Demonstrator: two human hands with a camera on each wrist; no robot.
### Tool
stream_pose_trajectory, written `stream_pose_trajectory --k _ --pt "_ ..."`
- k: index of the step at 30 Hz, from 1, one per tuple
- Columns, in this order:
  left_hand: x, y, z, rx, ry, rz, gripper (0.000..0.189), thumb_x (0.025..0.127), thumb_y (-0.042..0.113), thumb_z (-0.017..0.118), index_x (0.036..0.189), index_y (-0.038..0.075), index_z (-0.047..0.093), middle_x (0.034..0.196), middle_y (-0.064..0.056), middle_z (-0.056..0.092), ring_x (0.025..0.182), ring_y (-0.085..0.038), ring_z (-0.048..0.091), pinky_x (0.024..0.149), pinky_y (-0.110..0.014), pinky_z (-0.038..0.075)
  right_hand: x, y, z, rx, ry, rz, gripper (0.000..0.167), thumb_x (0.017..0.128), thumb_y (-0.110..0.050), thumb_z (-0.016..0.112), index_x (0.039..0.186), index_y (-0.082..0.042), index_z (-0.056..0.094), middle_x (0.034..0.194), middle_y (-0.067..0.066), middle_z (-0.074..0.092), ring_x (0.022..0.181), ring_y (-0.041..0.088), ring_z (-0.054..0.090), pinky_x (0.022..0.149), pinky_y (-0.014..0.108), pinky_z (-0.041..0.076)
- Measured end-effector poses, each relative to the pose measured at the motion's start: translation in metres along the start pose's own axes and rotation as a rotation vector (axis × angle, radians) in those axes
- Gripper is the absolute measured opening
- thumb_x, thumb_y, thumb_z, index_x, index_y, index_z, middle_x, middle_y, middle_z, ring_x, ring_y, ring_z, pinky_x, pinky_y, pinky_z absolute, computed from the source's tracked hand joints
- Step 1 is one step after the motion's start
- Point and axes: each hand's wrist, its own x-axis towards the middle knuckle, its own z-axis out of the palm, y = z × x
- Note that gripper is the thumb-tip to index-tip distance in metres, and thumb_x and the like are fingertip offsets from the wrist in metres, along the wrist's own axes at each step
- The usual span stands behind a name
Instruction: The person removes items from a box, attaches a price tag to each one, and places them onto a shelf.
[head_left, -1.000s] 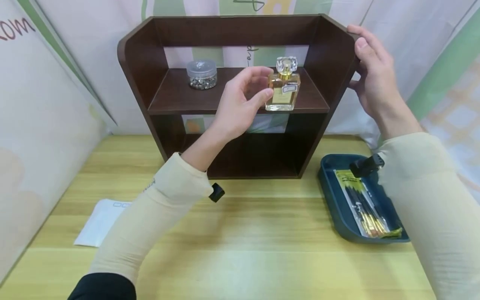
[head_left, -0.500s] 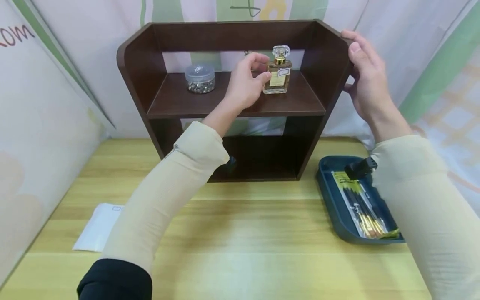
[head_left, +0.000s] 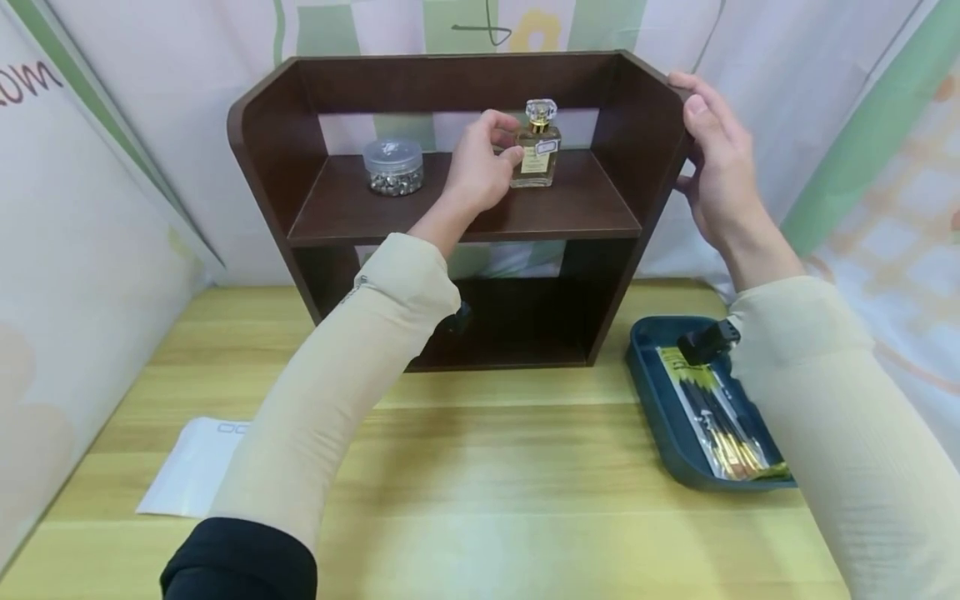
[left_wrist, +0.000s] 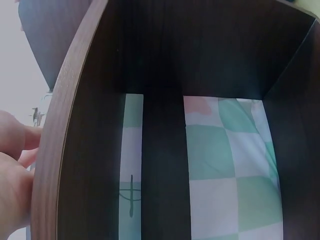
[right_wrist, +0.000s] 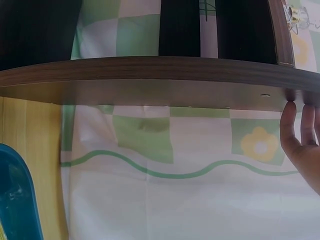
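On the upper board of a dark brown shelf (head_left: 465, 221), my left hand (head_left: 480, 167) pinches the left side of a square glass perfume bottle (head_left: 536, 162) with a faceted clear stopper. The bottle stands upright, its base at the board. My right hand (head_left: 718, 158) grips the upper right side panel, and its fingers (right_wrist: 288, 125) touch the panel's outer face in the right wrist view. From the left wrist, the view is into the lower compartment, with part of the left hand (left_wrist: 15, 175) at the edge and most of the bottle hidden behind the board.
A clear lidded jar (head_left: 393, 168) of small metallic pieces stands on the upper board's left. A blue tray (head_left: 663, 433) on the right of the table holds packaged paintbrushes (head_left: 716, 417). A white packet (head_left: 191, 471) lies at left, partly under the left sleeve.
My left hand has carried the bottle back from the upper board's front edge and lowered it toward the board. The right hand keeps its grip on the side panel. The head view has shifted slightly.
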Motion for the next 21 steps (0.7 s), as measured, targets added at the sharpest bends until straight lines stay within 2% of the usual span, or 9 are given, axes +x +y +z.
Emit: stream_pose_trajectory --k 6,13,21 --pt "0.0045 0.0003 0.0004 0.036 0.004 -0.011 0.032 0.102 0.010 0.060 0.133 0.012 0.057 0.123 -0.005 0.064 0.100 -0.014 0.059 0.080 -0.021 0.046 0.0010 0.0000 0.0003 -0.005 0.003 -0.007 0.039 0.104 -0.030 0.053 0.142 -0.018 0.056 0.127 0.012 0.055 0.114 0.025 0.049 0.088 0.043 0.041" --pt "0.0080 -0.0021 -0.0017 0.020 0.005 -0.013 0.034 0.102 0.013 0.060 0.136 0.013 0.056 0.123 -0.006 0.064 0.097 -0.015 0.060 0.080 -0.023 0.050 0.0038 0.0003 0.0006 -0.028 0.000 -0.006 0.040 0.105 -0.032 0.052 0.143 -0.020 0.055 0.129 0.011 0.054 0.116 0.024 0.049 0.089 0.042 0.040" --pt "0.0046 -0.0048 -0.0059 -0.010 0.029 -0.047 0.052 0.098 0.020 0.068 0.146 0.020 0.048 0.130 -0.004 0.059 0.112 -0.014 0.058 0.090 -0.021 0.047 0.0058 0.0016 0.0027 0.000 -0.010 -0.008 0.039 0.104 -0.031 0.053 0.142 -0.019 0.056 0.128 0.012 0.055 0.113 0.024 0.050 0.088 0.042 0.040"
